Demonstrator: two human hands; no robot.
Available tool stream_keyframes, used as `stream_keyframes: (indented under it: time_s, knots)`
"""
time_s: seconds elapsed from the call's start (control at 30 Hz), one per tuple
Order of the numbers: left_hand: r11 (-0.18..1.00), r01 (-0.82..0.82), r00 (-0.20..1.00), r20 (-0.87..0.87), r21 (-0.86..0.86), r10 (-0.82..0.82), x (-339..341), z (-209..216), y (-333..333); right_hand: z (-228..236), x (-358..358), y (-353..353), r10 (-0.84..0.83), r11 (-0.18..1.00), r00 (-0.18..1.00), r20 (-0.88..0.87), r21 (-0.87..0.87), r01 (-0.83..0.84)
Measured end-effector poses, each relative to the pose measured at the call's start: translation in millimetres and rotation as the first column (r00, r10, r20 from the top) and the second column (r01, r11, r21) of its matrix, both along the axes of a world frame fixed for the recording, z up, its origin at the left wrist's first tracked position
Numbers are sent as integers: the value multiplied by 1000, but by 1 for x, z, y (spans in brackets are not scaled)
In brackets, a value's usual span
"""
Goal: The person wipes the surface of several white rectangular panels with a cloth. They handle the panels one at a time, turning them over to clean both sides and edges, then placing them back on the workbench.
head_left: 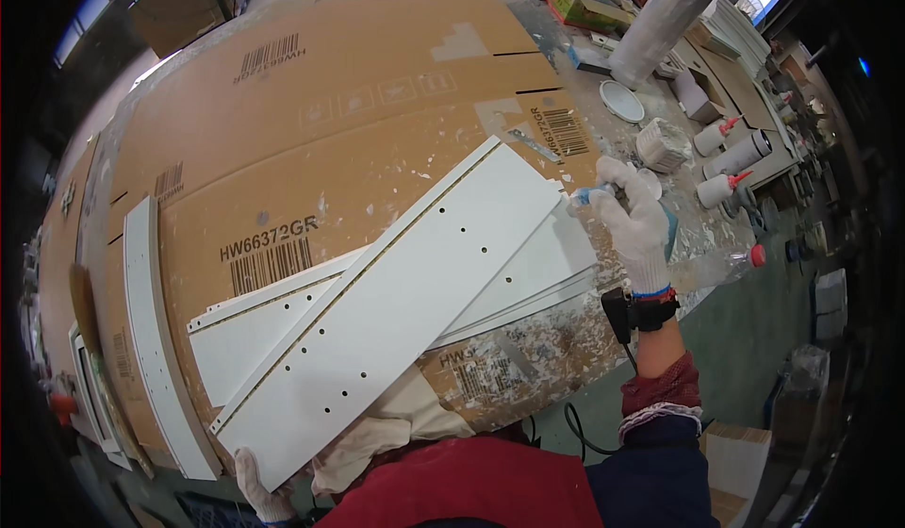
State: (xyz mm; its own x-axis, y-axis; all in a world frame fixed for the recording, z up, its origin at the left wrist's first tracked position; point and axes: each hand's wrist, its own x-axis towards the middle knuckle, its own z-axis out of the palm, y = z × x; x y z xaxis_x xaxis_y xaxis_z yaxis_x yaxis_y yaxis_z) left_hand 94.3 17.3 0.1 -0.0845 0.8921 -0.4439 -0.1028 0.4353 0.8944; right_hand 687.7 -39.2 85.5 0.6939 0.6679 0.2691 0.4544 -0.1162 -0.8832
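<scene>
A long white drilled panel (377, 288) lies slantwise across other white panels, a grooved strip running along its upper-left edge. At its near end my left hand (257, 486), in a white knit glove, grips the corner, fingers partly hidden. My right hand (633, 219), gloved too, is raised beside the panel's far right corner. Its fingers are closed around a small blue object (592, 194) whose kind I cannot make out. Beneath the long panel, another white panel (250, 339) shows on the left and more white panels (542, 264) on the right.
Flattened cardboard (368, 151) covers the table. A narrow white board (165, 339) lies at left near a long brush (85, 311). At right are a white tub (663, 144), red-tipped bottles (716, 135), a clear bottle with a red cap (721, 266) and a wrapped post (665, 24).
</scene>
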Motion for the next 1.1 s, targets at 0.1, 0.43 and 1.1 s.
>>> stream_keyframes:
  time_s: [0.1,0.43,1.1]
  knots:
    - [998,-54,998,11,35,54,20,6,-3,14,2,12,44,972,944,326,-230,35]
    - [1000,-6,1000,-30,-27,5,34,19,-1,0,26,8,26,979,920,392,-198,56]
    - [998,-25,989,-149,-59,16,28,9,0,-1,32,2,1,981,887,462,-173,90]
